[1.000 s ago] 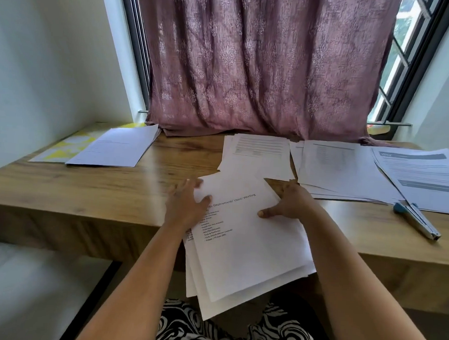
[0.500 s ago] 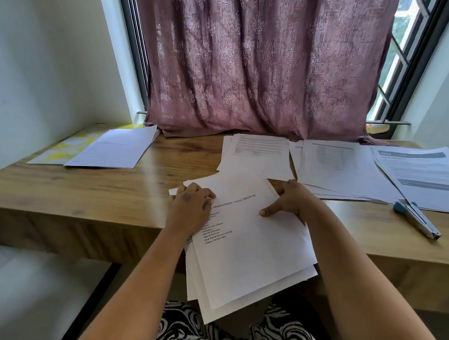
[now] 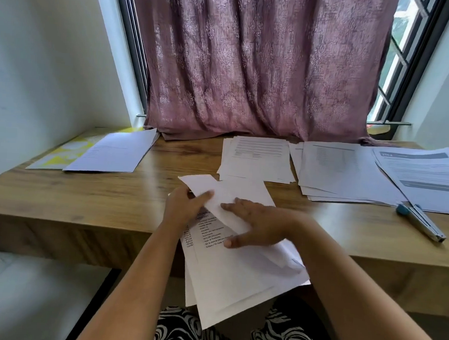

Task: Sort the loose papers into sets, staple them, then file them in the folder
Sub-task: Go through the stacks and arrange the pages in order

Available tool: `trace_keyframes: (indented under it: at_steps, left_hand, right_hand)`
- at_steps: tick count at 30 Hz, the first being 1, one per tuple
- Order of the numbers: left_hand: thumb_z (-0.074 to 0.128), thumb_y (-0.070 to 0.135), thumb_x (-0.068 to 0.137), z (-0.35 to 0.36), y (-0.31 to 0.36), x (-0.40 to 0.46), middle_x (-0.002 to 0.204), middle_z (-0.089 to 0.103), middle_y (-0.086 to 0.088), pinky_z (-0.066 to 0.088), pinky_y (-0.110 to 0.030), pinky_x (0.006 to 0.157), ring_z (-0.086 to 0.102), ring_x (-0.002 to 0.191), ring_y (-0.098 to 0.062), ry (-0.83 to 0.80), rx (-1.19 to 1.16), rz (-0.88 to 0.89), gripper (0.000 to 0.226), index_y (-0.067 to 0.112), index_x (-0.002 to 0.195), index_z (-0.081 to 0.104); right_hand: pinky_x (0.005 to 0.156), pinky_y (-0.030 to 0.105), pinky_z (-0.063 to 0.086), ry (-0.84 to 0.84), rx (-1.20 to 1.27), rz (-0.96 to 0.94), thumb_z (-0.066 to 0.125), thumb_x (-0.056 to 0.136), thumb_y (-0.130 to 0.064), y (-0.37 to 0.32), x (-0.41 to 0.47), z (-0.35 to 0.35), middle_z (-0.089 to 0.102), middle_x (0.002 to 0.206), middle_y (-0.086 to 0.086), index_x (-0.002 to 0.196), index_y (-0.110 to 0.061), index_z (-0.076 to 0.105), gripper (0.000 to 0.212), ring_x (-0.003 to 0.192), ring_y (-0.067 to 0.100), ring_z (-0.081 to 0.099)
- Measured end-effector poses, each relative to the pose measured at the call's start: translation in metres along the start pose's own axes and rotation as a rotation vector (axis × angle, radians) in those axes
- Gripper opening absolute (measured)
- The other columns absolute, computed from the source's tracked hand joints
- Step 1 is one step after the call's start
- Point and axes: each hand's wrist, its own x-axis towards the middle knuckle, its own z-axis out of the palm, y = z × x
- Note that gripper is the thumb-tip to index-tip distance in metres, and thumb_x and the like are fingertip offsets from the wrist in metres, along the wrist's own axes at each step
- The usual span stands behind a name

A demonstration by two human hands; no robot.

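Loose papers (image 3: 238, 275) overhanging desk edge (image 3: 84, 215), left hand (image 3: 183, 206) pinching top sheet (image 3: 211, 192)

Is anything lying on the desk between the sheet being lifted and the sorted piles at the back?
Nothing visible. The left hand pinches the top sheet, and only bare desk separates it from the nearest pile.

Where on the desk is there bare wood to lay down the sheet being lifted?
Bare wood lies between the left pile on the yellow folder and the middle pile, running to the front edge left of the left hand. A smaller patch sits below the stapler. The back right is crowded with overlapping piles.
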Motion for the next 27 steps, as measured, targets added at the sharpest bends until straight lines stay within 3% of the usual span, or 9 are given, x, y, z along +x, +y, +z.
trace_keyframes:
  at_steps: [3,6,7,9,14,17,20,24,27]
  left_hand:
    - [0.071,0.023,0.086,0.002,-0.007,0.002,0.096,0.067,0.005,0.046,-0.021,0.057,0.064,0.085,-0.011,0.003,-0.004,0.014,0.027,0.02,0.109,0.059]
    - [0.071,0.022,0.087,0.002,-0.012,0.003,0.099,0.066,0.004,0.047,-0.016,0.051,0.062,0.083,-0.008,0.014,-0.053,0.042,0.035,0.02,0.118,0.054]
    - [0.072,0.024,0.086,0.002,-0.014,0.005,0.101,0.065,0.005,0.049,-0.018,0.055,0.062,0.085,-0.007,0.023,-0.04,0.057,0.041,0.02,0.121,0.051]
    - [0.073,0.027,0.085,0.002,-0.016,0.007,0.102,0.063,0.009,0.049,-0.022,0.06,0.06,0.084,-0.004,0.046,-0.032,0.057,0.054,0.021,0.13,0.044]
    - [0.07,0.025,0.089,0.003,-0.014,0.003,0.095,0.054,0.014,0.04,-0.013,0.059,0.058,0.089,-0.009,0.106,-0.043,0.03,0.09,0.024,0.155,0.008]
    - [0.067,0.026,0.09,0.002,-0.014,0.004,0.094,0.059,0.011,0.037,-0.012,0.057,0.057,0.08,0.001,0.097,-0.009,0.078,0.076,0.034,0.15,0.02]
    - [0.065,0.031,0.091,0.003,-0.019,0.006,0.096,0.066,-0.001,0.049,-0.022,0.06,0.063,0.081,-0.011,0.066,0.034,0.113,0.046,0.044,0.128,0.041]
    - [0.064,0.033,0.091,0.005,-0.022,0.008,0.1,0.064,0.013,0.059,-0.046,0.074,0.064,0.087,-0.016,0.059,-0.025,0.132,0.016,0.039,0.105,0.061]
    - [0.065,0.033,0.091,0.005,-0.022,0.009,0.099,0.066,0.013,0.058,-0.041,0.07,0.065,0.09,-0.019,0.063,-0.034,0.141,0.006,0.034,0.096,0.066]
  right_hand:
    - [0.118,0.045,0.023,-0.013,0.355,-0.088,0.048,0.096,-0.05,0.026,0.003,-0.02,0.031,0.155,-0.009,0.144,-0.038,0.039,0.051,0.142,0.018,0.029]
    - [0.104,0.028,0.037,0.401,0.476,-0.045,0.052,0.099,-0.028,0.062,0.024,-0.026,0.056,0.134,-0.007,0.13,-0.026,0.057,0.031,0.126,0.017,0.05]
    - [0.102,0.026,0.036,0.535,0.433,0.028,0.053,0.098,-0.025,0.075,0.033,-0.026,0.055,0.135,-0.006,0.131,-0.025,0.056,0.033,0.127,0.018,0.05]
    - [0.107,0.031,0.032,0.627,0.391,0.118,0.055,0.098,-0.029,0.091,0.051,-0.022,0.046,0.146,-0.003,0.14,-0.026,0.046,0.043,0.134,0.022,0.043]
    - [0.119,0.046,0.006,0.441,-0.037,0.137,0.038,0.095,-0.059,0.095,0.08,-0.002,0.007,0.163,-0.002,0.153,-0.021,0.024,0.07,0.15,0.02,-0.002]
    - [0.119,0.043,0.004,0.428,-0.08,0.125,0.036,0.096,-0.058,0.091,0.081,0.002,0.008,0.163,-0.001,0.152,-0.021,0.028,0.068,0.15,0.019,-0.004]
    - [0.119,0.04,0.006,0.466,-0.068,0.079,0.042,0.096,-0.055,0.09,0.082,0.004,0.018,0.161,0.001,0.147,-0.021,0.039,0.061,0.15,0.019,0.001]
    - [0.115,0.041,0.025,0.505,0.047,0.043,0.049,0.094,-0.051,0.09,0.083,0.009,0.034,0.154,0.01,0.139,-0.019,0.044,0.055,0.144,0.024,0.027]
    - [0.109,0.037,0.034,0.55,0.077,0.001,0.055,0.093,-0.046,0.088,0.081,0.01,0.044,0.144,0.005,0.139,-0.019,0.04,0.056,0.133,0.021,0.041]
